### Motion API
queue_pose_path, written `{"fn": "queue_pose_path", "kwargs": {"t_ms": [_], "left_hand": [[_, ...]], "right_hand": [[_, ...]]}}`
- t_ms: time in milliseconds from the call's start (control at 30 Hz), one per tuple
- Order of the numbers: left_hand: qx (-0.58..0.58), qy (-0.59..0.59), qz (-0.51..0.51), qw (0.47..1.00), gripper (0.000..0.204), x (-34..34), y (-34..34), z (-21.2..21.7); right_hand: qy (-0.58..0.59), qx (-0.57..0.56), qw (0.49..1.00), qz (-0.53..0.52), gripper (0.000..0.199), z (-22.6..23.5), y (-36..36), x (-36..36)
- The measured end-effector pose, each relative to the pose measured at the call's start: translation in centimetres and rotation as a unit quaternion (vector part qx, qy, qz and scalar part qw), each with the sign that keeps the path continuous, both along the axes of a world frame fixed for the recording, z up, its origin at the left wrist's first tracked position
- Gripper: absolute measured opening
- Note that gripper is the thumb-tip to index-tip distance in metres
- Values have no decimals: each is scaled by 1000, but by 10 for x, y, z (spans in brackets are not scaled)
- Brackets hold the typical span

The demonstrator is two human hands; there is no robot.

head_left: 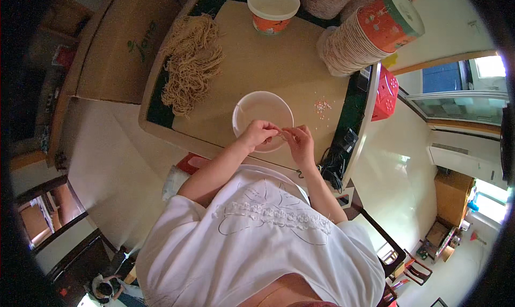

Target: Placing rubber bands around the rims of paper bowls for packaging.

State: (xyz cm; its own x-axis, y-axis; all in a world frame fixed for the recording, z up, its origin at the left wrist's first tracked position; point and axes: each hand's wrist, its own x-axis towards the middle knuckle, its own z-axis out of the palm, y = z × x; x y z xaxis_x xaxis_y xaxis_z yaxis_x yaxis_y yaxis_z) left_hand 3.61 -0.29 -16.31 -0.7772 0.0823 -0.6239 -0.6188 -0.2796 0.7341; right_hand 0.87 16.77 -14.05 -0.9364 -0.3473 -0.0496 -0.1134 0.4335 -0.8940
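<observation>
On a brown worktop [268,60], at its near edge, both hands meet over a white bowl [262,114] — left hand [259,133] and right hand [300,144] each pinching something too small to tell — seemingly mid-assembly, with the next move needing a steady fingertip grip.

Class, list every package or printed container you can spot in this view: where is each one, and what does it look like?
Round paper tub with orange printed side and white lid: table's far edge, upright.
Tilted stack of orange-printed paper tubs: far right corner, lying sideways.
Flat brown cardboard box with a green mark: left of the table.
Red plastic stool: right of the table.
</observation>
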Motion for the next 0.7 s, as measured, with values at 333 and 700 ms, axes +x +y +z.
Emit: {"fn": "queue_pose_path", "kwargs": {"t_ms": [333,700], "left_hand": [[7,9,22,1000,14,0,1,-3],[2,-13,-33,999,13,-1,-2,8]], "right_hand": [[-64,11,997,29,7,9,-4,-6],[-35,22,999,3,7,10,-6,0]]}}
